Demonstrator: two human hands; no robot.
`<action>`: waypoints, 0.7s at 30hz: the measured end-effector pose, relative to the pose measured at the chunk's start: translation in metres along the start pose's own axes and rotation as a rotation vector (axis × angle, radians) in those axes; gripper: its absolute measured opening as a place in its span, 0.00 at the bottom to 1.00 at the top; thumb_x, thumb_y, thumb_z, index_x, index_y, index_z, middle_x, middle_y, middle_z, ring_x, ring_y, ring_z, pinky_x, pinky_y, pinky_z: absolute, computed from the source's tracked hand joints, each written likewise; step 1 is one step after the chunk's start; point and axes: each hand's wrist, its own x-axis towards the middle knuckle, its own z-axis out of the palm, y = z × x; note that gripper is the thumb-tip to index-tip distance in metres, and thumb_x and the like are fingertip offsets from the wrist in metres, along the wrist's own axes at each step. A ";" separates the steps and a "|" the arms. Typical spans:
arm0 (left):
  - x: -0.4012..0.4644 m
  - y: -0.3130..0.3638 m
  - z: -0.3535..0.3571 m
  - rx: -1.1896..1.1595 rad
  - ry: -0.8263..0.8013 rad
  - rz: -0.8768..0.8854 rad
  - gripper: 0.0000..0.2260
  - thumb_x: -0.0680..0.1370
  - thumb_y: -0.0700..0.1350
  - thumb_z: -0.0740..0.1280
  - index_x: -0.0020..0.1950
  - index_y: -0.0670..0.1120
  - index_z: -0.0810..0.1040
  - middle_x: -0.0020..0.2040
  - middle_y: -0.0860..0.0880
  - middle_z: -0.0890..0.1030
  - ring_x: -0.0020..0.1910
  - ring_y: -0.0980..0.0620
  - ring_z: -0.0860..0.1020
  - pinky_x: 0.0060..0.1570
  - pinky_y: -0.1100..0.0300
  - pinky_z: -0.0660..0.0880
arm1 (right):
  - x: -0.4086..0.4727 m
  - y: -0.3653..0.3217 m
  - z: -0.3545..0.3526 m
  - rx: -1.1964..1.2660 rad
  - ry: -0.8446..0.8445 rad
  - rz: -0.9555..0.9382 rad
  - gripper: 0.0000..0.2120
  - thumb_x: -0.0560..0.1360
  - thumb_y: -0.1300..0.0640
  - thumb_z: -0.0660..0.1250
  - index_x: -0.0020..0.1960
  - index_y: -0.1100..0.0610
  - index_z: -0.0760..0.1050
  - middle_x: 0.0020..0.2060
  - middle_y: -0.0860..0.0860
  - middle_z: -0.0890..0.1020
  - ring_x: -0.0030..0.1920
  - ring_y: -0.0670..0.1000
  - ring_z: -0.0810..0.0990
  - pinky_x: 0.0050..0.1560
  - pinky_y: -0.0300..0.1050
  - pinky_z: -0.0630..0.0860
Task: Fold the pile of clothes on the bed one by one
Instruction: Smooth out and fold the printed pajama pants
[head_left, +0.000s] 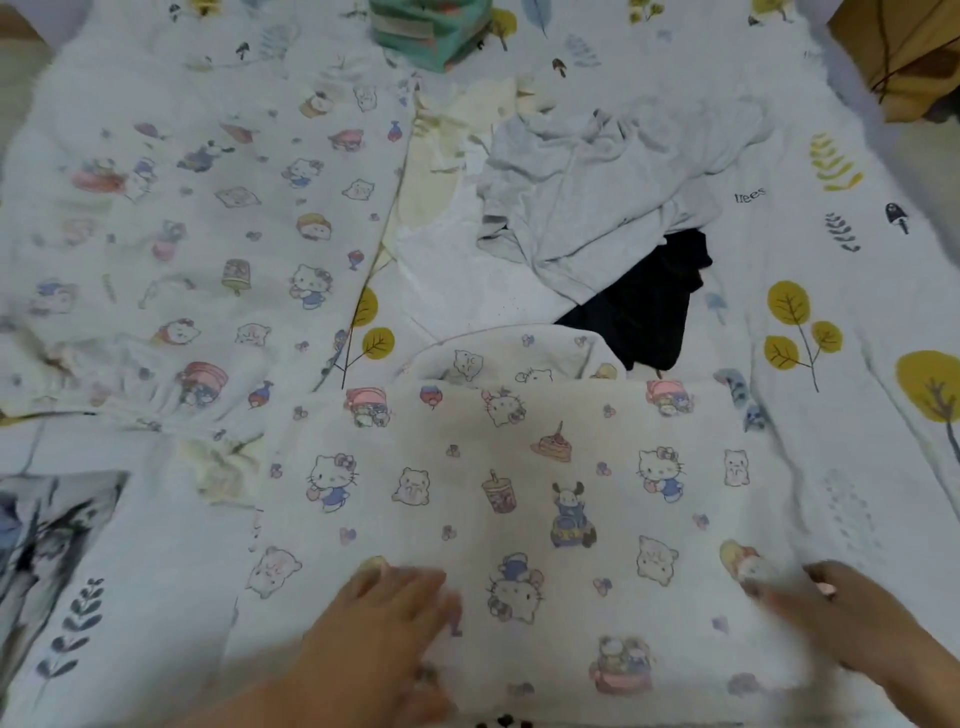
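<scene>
A white cartoon-print top (519, 493) lies flat on the bed right in front of me, its collar at the far side. My left hand (379, 629) rests palm-down on its near left part, fingers spread. At the garment's near right edge is my right hand (841, 623), blurred; whether it pinches the cloth is unclear. Matching cartoon-print trousers (208, 249) lie spread out at the left. Behind the top sits the pile: a pale grey garment (597, 176), a white one (457, 270), a cream one (447, 140) and a black one (649, 306).
The bed sheet (831, 322) is white with yellow trees and grey leaves. A folded green garment (431, 31) sits at the far edge, middle. A brown object (904, 52) is at the far right corner. A dark-patterned cloth (47, 540) lies at the near left.
</scene>
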 end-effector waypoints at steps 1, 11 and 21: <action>0.006 -0.007 -0.007 -0.034 0.068 -0.088 0.21 0.68 0.65 0.61 0.54 0.53 0.73 0.54 0.50 0.80 0.49 0.51 0.80 0.48 0.56 0.77 | 0.005 -0.006 0.003 -0.018 0.091 -0.038 0.30 0.69 0.46 0.72 0.64 0.63 0.69 0.53 0.60 0.79 0.48 0.59 0.77 0.45 0.48 0.73; 0.063 -0.122 -0.033 -0.288 0.064 -1.041 0.14 0.77 0.42 0.65 0.61 0.38 0.73 0.50 0.36 0.78 0.54 0.35 0.75 0.46 0.50 0.70 | 0.059 -0.090 0.023 -0.007 0.348 -0.376 0.09 0.76 0.56 0.63 0.43 0.61 0.70 0.37 0.56 0.76 0.41 0.57 0.73 0.44 0.48 0.69; 0.084 -0.133 -0.027 -0.075 0.259 -0.850 0.16 0.70 0.42 0.63 0.55 0.39 0.78 0.51 0.37 0.78 0.51 0.35 0.75 0.48 0.44 0.70 | 0.057 -0.131 0.026 -0.092 0.637 -0.592 0.27 0.74 0.61 0.63 0.71 0.60 0.62 0.66 0.61 0.68 0.66 0.61 0.64 0.65 0.56 0.61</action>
